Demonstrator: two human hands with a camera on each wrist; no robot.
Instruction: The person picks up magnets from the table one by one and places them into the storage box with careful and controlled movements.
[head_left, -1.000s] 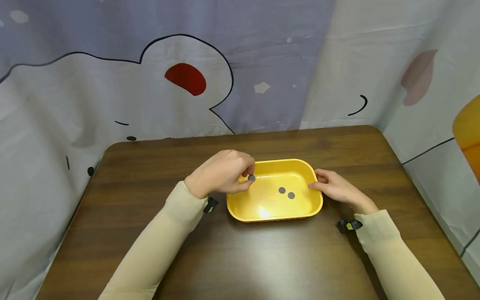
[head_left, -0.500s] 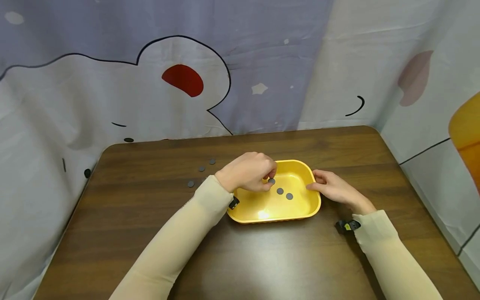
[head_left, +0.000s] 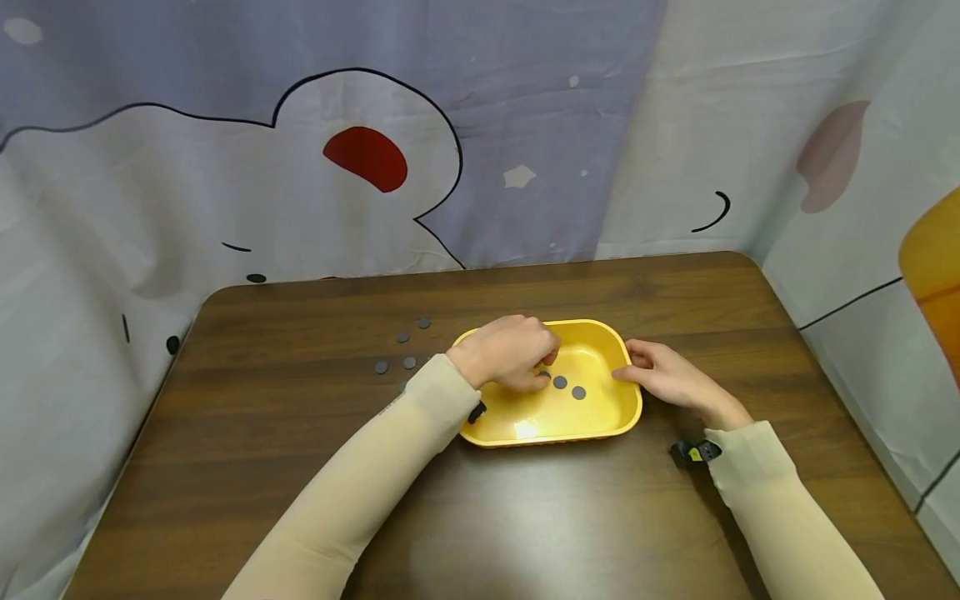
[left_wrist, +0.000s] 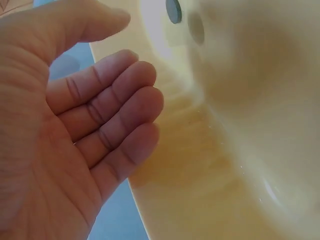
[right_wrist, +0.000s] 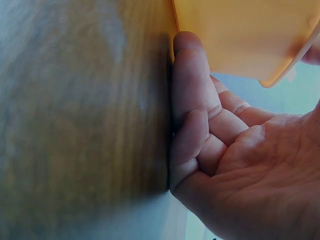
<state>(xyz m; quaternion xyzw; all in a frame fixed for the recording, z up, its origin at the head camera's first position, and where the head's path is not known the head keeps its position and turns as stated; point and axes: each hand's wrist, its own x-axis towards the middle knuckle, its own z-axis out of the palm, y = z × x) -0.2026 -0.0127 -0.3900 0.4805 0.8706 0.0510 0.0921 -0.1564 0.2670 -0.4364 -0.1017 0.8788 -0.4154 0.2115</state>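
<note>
My left hand [head_left: 510, 354] is inside the yellow plastic tray [head_left: 581, 429], over its left half. In the left wrist view its fingers [left_wrist: 132, 107] are loosely bent, and a gap parts them from the thumb. A small dark grey disc [left_wrist: 173, 11] appears beyond them, apart from the fingertips; in the head view a grey disc [head_left: 545, 375] shows partly beside the thumb. Two more discs lie on the tray floor, a near one [head_left: 560, 382] and a farther-right one [head_left: 579, 392]. My right hand [head_left: 667, 375] grips the tray's right rim, thumb inside and fingers outside.
Several similar grey discs [head_left: 409, 362] are scattered on the brown wooden table [head_left: 555, 517] left of the tray, some partly behind the left sleeve [head_left: 375, 467]. A patterned curtain [head_left: 540, 167] hangs behind the table and along its sides.
My left hand has moved right and down into the tray and let go of the disc it pinched. Discs on the table's left have come into view. The right hand stays at the rim.
</note>
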